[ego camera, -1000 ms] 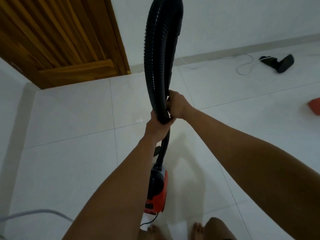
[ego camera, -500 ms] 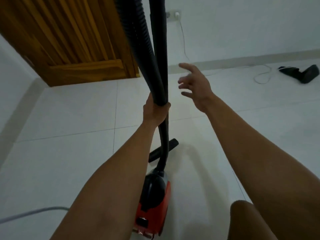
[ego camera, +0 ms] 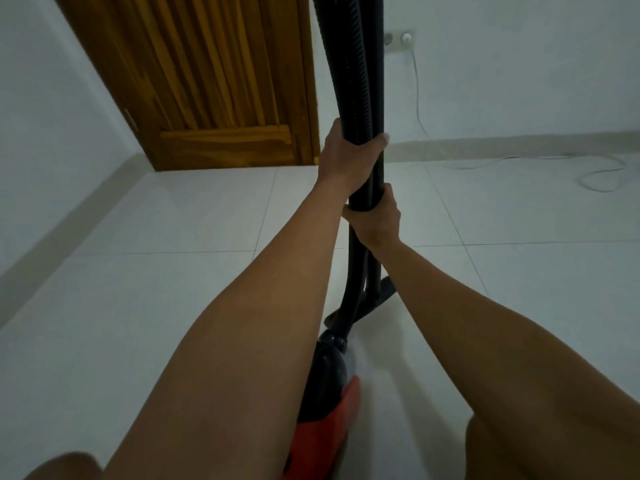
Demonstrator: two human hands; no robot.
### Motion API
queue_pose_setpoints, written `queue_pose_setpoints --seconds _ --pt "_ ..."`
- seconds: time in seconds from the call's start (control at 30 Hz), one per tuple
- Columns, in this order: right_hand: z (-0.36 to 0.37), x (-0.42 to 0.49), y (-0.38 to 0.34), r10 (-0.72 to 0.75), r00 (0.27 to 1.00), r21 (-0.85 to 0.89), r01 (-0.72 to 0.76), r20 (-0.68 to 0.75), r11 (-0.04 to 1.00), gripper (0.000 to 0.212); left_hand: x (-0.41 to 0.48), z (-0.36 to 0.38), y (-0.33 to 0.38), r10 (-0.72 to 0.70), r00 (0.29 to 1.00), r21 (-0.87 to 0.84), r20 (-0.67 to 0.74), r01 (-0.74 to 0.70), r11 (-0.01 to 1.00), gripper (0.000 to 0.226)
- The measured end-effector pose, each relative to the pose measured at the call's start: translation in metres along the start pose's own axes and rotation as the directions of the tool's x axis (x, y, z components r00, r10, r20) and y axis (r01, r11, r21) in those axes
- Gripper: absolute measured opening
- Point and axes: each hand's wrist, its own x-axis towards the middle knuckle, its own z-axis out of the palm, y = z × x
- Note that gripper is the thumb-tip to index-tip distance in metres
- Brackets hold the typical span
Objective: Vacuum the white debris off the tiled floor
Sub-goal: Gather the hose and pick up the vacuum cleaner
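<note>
Vac hose point(ego camera: 360, 81) in both hands point(ego camera: 346, 161) point(ego camera: 377, 220)

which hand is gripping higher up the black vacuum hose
The left hand: it grips the black vacuum hose above the right hand, which holds the hose just below it, nearer the vacuum's body.

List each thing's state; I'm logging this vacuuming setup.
Black ribbed vacuum hose: held upright
Left hand: grips hose, upper
Right hand: grips hose, lower
Red-and-black vacuum canister: on white tiled floor
Black floor nozzle: on floor
Brown wooden door: shut
White plug: in wall socket
</note>
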Motion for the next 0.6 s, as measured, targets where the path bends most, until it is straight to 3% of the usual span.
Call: queue_pose_setpoints --seconds 0.07,0.17,0.27,0.33,0.4,0.5,0.53,0.6 --pt "0.005 -0.001 0.001 -0.026 0.999 0.043 0.025 0.025 0.999 0.056 -0.019 -0.009 -0.012 -0.010 0.998 -0.014 0.068 0.011 1.000 0.074" --pt "0.012 -0.005 -0.001 -0.069 0.998 0.076 0.068 0.008 0.995 0.054 -0.064 -0.032 -0.056 -0.176 0.967 0.011 0.185 0.177 0.984 0.072" --pt "0.013 -0.008 -0.004 -0.045 0.999 0.104 0.044 0.009 0.994 0.057 -0.113 -0.074 -0.128 -0.326 0.939 0.184 0.110 0.303 0.935 0.051" --pt "0.013 -0.009 -0.004 -0.046 0.999 0.122 0.043 0.021 0.992 0.057 -0.150 -0.107 -0.171 -0.448 0.888 0.384 0.098 0.382 0.841 0.049" --pt "0.015 -0.011 -0.004 -0.067 0.998 0.105 0.065 0.013 0.992 0.056 -0.190 -0.134 -0.209 -0.635 0.752 0.620 0.177 0.416 0.666 0.067" --pt "0.021 -0.015 -0.006 -0.080 0.997 0.095 0.078 0.018 0.992 0.055 -0.244 -0.146 -0.257 -0.847 0.477 0.846 0.236 0.328 0.421 0.111" --pt "0.024 -0.016 -0.007 -0.087 0.996 0.089 0.085 0.023 0.992 0.054 -0.257 -0.145 -0.271 -0.868 0.435 0.862 0.240 0.316 0.397 0.129" --pt "0.027 -0.016 -0.008 -0.098 0.994 0.080 0.095 0.040 0.992 0.053 -0.274 -0.140 -0.302 -0.863 0.439 0.841 0.249 0.344 0.418 0.160"
